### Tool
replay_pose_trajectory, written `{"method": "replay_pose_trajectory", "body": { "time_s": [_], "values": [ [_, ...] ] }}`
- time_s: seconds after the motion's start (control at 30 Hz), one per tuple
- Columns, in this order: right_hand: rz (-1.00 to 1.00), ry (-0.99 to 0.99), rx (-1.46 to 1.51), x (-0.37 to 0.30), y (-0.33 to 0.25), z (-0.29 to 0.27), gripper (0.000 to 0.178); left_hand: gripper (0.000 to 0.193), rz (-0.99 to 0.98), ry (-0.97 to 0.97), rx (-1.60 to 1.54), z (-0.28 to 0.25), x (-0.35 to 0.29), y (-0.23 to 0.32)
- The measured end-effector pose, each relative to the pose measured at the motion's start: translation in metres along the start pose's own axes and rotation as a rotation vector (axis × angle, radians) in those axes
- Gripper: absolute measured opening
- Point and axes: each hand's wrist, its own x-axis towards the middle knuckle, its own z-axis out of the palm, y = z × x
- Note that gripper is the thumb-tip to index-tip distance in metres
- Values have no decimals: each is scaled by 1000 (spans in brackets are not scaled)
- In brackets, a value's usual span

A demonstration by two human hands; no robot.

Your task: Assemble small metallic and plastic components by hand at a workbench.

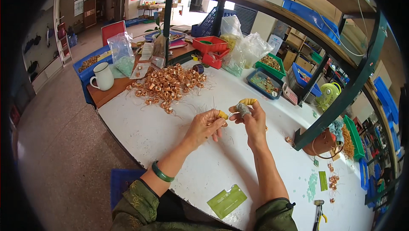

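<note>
My left hand [205, 128] and my right hand [253, 122] meet above the white table [170, 133], fingertips almost touching. Both are pinched closed; whatever lies between their fingers is too small and covered to make out. Yellow wraps cover fingertips on both hands, and a grey wrap covers a finger of the right. A green bangle [162, 172] circles my left wrist. Beyond the hands lies a big heap of copper wire coils [166, 84] with loose thin leads. Close to my right forearm, a green board panel [227, 201] rests at the table's near edge.
A dark green shelf post [341, 90] rises at the right. Pliers [319, 216], small light-green pieces [312, 186] and several coils [333, 183] lie below it. A white mug [102, 76] stands far left; red bins [211, 45], plastic bags [249, 50] and a dark tray [264, 84] stand behind.
</note>
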Motion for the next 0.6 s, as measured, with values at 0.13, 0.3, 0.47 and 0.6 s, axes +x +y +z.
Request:
{"method": "replay_pose_trajectory", "body": {
  "time_s": [0.13,0.3,0.47,0.6],
  "values": [
    [-9,-81,-27,5,1,-10,31,15,-50,-56,-15,-5,-2,7],
    [-4,-79,-27,5,3,-10,34,17,-50,-34,-59,-5,0,5],
    [-129,40,-8,7,14,-8,37,21,17,129,-267,-7,3,5],
    [47,12,-49,8,22,-9,38,26,61,246,-387,-10,5,8]
  ]
}}
